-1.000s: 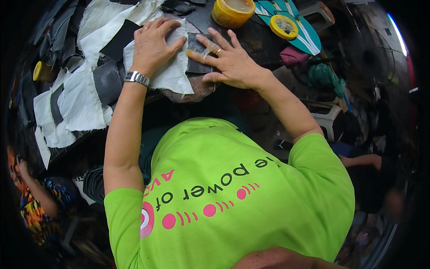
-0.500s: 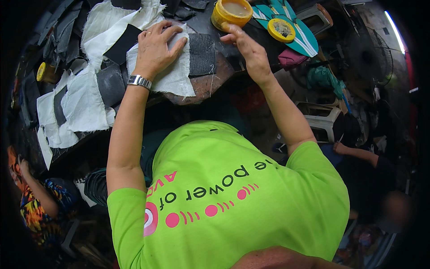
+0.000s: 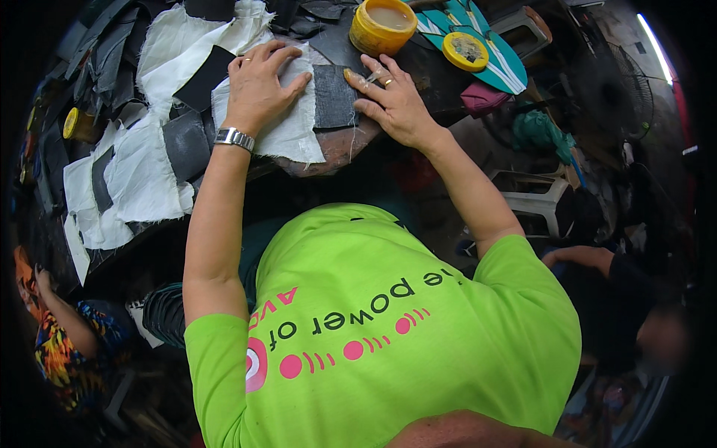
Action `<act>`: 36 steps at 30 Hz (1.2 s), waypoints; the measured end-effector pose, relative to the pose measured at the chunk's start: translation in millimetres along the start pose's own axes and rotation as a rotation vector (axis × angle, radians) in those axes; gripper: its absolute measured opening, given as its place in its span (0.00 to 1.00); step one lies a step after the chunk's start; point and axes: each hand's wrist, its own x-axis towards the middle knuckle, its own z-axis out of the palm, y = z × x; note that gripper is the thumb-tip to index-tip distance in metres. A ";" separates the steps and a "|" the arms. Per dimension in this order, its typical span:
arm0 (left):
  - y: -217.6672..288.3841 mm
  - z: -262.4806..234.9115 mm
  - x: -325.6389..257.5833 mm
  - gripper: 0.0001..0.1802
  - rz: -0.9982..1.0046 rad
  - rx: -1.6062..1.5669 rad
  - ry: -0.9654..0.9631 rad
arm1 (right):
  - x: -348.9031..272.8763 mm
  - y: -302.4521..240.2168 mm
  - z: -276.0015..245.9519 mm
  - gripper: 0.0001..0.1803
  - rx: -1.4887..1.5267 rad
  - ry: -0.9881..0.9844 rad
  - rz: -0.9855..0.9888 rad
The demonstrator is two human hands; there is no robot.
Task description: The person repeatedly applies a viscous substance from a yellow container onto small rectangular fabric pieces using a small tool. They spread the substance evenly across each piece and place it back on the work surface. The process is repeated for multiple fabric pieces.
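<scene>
My left hand lies spread on a white cloth piece with frayed edges, pressing it against the table. From under the cloth's right side a dark grey textured patch sticks out. My right hand is at that patch's right edge, its fingers apart and the index fingertip coated with a yellowish paste. Just beyond it stands a yellow tub with a pale, cloudy substance inside. Beside the tub, a round yellow lid smeared with residue rests on teal cut pieces with white stripes.
More white cloth and black sheet pieces cover the table's left side. A small yellow container lies among dark scraps. Maroon fabric sits at the right edge. A white plastic stool and two other people are nearby.
My right hand has come down from the yellow tub to the right edge of the dark grey patch. The left hand stays on the white cloth.
</scene>
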 end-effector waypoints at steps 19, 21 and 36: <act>-8.2 -2.6 1.5 0.18 0.131 -0.177 0.129 | 43.5 -15.4 21.9 0.39 0.507 0.383 0.222; -11.5 -2.3 2.3 0.18 0.101 -0.268 0.188 | 48.1 -15.7 21.7 0.40 0.624 0.421 0.204; -10.5 -1.7 4.1 0.16 -0.063 -0.534 0.228 | 62.8 -37.2 -7.5 0.38 1.140 0.276 0.333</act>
